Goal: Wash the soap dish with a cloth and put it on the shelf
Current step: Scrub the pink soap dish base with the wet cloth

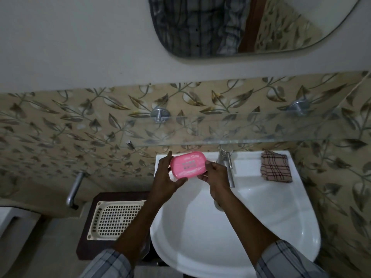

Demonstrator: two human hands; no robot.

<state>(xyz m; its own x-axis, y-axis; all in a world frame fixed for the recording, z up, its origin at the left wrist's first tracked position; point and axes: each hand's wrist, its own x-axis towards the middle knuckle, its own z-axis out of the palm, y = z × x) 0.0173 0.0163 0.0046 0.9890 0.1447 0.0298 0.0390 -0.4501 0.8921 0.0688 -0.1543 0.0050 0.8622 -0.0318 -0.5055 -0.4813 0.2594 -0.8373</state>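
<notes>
A pink oval soap dish (188, 165) is held above the back left corner of the white sink (261, 217). My left hand (167, 180) grips its left end, thumb under the front edge. My right hand (214, 173) pinches its right end. A folded checked cloth (276, 166) lies on the sink's back right ledge, apart from both hands. The glass shelf (241, 129) runs along the tiled wall just above the sink, with nothing on it.
A chrome tap (226, 161) stands at the sink's back, right beside my right hand. A cream plastic basket (116, 219) sits on a dark stand left of the sink. A mirror (251, 25) hangs above. A metal pipe (75, 189) juts from the left wall.
</notes>
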